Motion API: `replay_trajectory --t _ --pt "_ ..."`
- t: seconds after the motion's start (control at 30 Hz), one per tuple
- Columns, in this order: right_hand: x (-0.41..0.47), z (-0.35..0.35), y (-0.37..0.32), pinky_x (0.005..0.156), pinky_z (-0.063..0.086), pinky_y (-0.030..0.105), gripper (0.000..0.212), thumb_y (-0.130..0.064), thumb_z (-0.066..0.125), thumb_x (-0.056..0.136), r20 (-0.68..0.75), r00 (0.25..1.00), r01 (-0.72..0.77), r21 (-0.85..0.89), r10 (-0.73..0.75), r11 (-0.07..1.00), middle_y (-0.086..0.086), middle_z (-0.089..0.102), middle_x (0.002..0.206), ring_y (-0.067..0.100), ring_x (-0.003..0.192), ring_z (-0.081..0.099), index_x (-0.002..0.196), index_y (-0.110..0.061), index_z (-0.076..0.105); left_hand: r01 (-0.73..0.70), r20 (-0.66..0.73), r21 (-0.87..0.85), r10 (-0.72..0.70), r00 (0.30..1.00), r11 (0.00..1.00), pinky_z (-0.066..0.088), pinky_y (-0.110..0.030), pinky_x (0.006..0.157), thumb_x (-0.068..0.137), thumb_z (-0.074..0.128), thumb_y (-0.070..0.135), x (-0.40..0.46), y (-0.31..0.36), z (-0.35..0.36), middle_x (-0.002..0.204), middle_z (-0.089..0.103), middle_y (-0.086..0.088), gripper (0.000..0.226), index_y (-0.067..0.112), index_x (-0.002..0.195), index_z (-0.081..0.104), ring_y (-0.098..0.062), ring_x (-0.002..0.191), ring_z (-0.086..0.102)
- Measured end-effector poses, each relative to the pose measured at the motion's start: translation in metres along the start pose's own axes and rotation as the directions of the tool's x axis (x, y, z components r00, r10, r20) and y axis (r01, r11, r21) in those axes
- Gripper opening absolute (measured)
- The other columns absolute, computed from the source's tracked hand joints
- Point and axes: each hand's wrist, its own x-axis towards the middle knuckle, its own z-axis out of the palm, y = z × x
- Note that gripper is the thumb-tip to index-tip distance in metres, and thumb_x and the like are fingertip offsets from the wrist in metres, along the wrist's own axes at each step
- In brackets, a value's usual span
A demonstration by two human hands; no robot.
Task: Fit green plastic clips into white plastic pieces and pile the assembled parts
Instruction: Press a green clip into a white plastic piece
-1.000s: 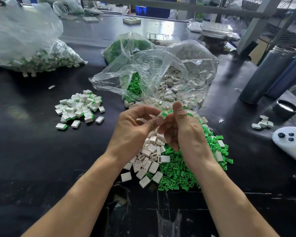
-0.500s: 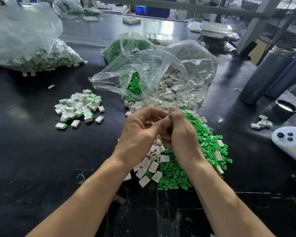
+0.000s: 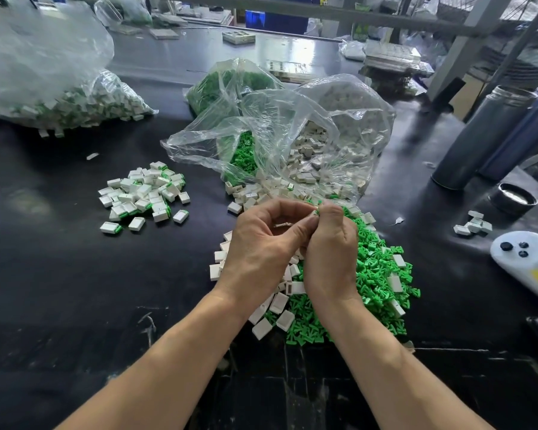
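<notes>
Clips [image 3: 376, 274], green, lie heaped on the black desk [image 3: 59, 290] under and right of both hands, with loose white pieces [image 3: 278, 302] mixed in on the heap's left. Left hand [image 3: 261, 243] and right hand [image 3: 331, 246] meet fingertip to fingertip above the heap, both curled and pinching a small part between them, mostly hidden. Assembled parts [image 3: 143, 195] sit piled to the left, well apart. Behind the hands an open clear bag [image 3: 292, 135] spills white pieces.
</notes>
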Motion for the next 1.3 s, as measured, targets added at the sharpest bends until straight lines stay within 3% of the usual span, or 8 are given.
replay_trajectory --t 0.27,0.43,0.53,0.7,0.83,0.97,1.07,1.3 --pt "0.002 0.001 0.003 0.049 0.043 0.026 0.056 -0.029 0.035 0.095 -0.03 0.999 0.026 -0.05 -0.028 0.998 -0.014 0.058 0.047 0.002 0.047 0.054 0.054 -0.038 0.071 0.026 -0.044 -0.056 -0.029 0.999 0.998 0.058 -0.023 0.079 0.085 0.079 0.014 0.0 -0.001 0.003 0.096 0.079 -0.006 0.011 0.012 0.095 0.077 -0.018 0.091 0.076" --pt "0.001 0.0 0.003 0.055 0.046 0.018 0.059 -0.032 0.034 0.099 -0.013 1.0 0.019 -0.081 -0.02 0.997 -0.023 0.061 0.052 -0.004 0.053 0.059 0.056 -0.048 0.071 0.04 -0.063 -0.051 -0.043 0.997 0.998 0.06 -0.026 0.079 0.087 0.079 0.011 0.0 -0.001 0.004 0.096 0.079 -0.008 0.013 0.006 0.098 0.076 -0.023 0.092 0.076" --pt "0.001 -0.002 0.003 0.058 0.043 0.022 0.054 -0.043 0.033 0.1 -0.002 1.0 -0.014 -0.122 0.014 0.992 -0.025 0.06 0.054 -0.006 0.053 0.057 0.062 -0.055 0.07 0.035 -0.06 -0.013 -0.035 0.998 0.999 0.063 -0.034 0.083 0.087 0.079 0.013 0.001 0.0 0.001 0.097 0.079 -0.01 0.017 0.004 0.101 0.075 -0.029 0.094 0.076" --pt "0.006 -0.016 0.004 0.054 0.045 0.029 0.067 -0.061 0.034 0.106 0.08 0.996 -0.022 -0.173 0.037 0.985 -0.004 0.061 0.059 0.012 0.055 0.055 0.072 -0.016 0.069 0.009 -0.111 0.06 -0.002 0.994 0.998 0.059 -0.025 0.08 0.084 0.082 0.014 0.003 0.002 -0.007 0.092 0.078 -0.006 0.015 0.01 0.097 0.076 -0.02 0.088 0.074" --pt "0.012 -0.031 0.001 0.063 0.045 0.025 0.035 -0.044 0.054 0.107 0.147 0.988 0.075 -0.156 -0.052 0.985 -0.003 0.069 0.078 0.006 0.068 0.059 0.089 -0.019 0.072 -0.005 -0.13 0.082 0.016 0.991 0.997 0.054 -0.016 0.073 0.084 0.082 0.014 0.006 0.004 -0.016 0.087 0.077 0.003 0.014 0.012 0.097 0.077 -0.005 0.078 0.07" --pt "0.013 -0.032 0.0 0.077 0.058 0.034 0.008 -0.029 0.068 0.101 0.221 0.972 0.132 -0.22 -0.082 0.966 -0.004 0.075 0.091 0.012 0.086 0.071 0.099 -0.023 0.073 -0.012 -0.113 0.126 0.026 0.993 0.992 0.058 -0.021 0.076 0.084 0.082 0.017 0.006 0.004 -0.02 0.09 0.078 -0.002 0.016 0.012 0.097 0.077 -0.016 0.086 0.075" --pt "0.013 -0.03 0.002 0.082 0.061 0.038 0.007 -0.027 0.068 0.101 0.207 0.975 0.134 -0.28 -0.076 0.951 -0.004 0.076 0.091 0.013 0.087 0.072 0.097 -0.023 0.072 -0.026 -0.096 0.232 0.049 0.994 0.972 0.06 -0.025 0.076 0.084 0.083 0.02 0.006 0.001 -0.022 0.09 0.076 -0.001 0.02 0.016 0.102 0.075 -0.019 0.086 0.074" --pt "0.012 -0.029 0.005 0.069 0.055 0.019 0.01 -0.029 0.067 0.101 0.161 0.984 0.129 -0.385 -0.071 0.914 -0.007 0.073 0.084 0.007 0.079 0.069 0.096 -0.022 0.072 -0.161 -0.023 0.616 0.221 0.975 0.771 0.054 -0.018 0.066 0.088 0.08 0.033 0.006 -0.003 -0.027 0.094 0.068 0.016 0.014 0.029 0.1 0.075 -0.006 0.079 0.065"
